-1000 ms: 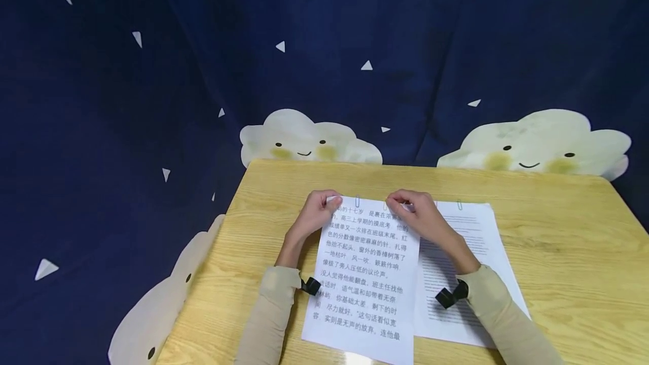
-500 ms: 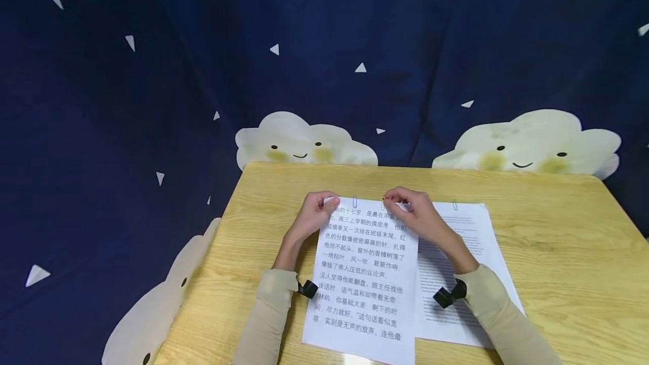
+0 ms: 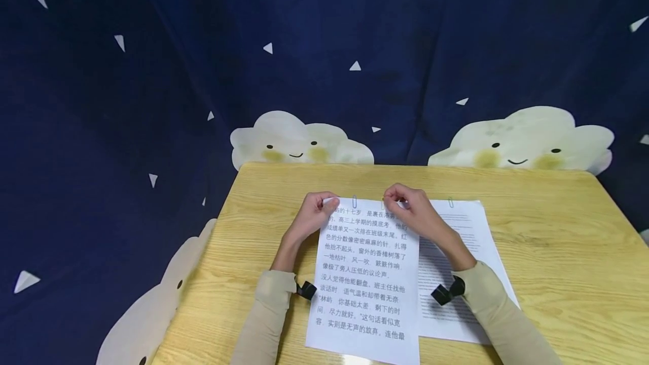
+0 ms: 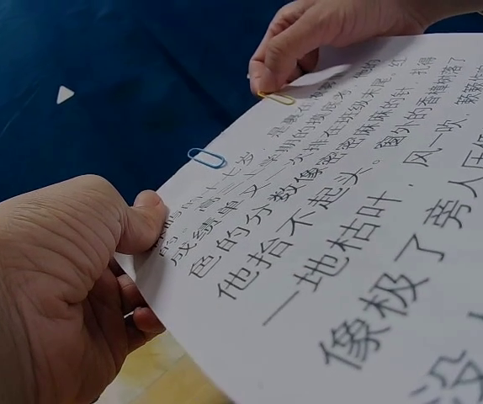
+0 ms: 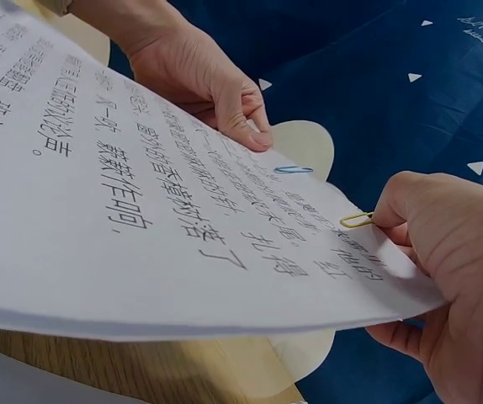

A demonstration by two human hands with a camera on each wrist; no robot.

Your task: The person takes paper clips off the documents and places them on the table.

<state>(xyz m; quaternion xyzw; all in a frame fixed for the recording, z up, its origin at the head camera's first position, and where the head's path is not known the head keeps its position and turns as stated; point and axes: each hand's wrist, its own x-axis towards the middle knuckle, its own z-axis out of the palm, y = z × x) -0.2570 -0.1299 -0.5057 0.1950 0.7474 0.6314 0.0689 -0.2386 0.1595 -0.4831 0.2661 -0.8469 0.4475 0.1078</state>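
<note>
In the head view my left hand [image 3: 314, 216] pinches the upper left corner of a stack of white sheets with large printed text [image 3: 362, 280], thumb on top. A blue paper clip [image 4: 206, 157] sits on the stack's top edge, close to that thumb. Farther right along the same edge is a yellow paper clip [image 5: 357, 220]. My right hand [image 3: 417, 216] pinches its outer end between thumb and index finger, while other fingers are behind the sheets in the right wrist view. The stack is held up at a tilt, and the yellow clip lies over its front sheet.
Other sheets with small print [image 3: 451, 275] lie on the wooden table [image 3: 568, 252] to the right, partly beneath the stack and right arm. A green-grey paper clip [image 3: 450, 202] is on their top edge. A dark blue curtain [image 3: 304, 27] with clouds hangs behind the table.
The head view has drifted slightly, moving the background left. Both hands keep nearly the same places on the stack, with only small finger movement of the right hand at the yellow paper clip.
</note>
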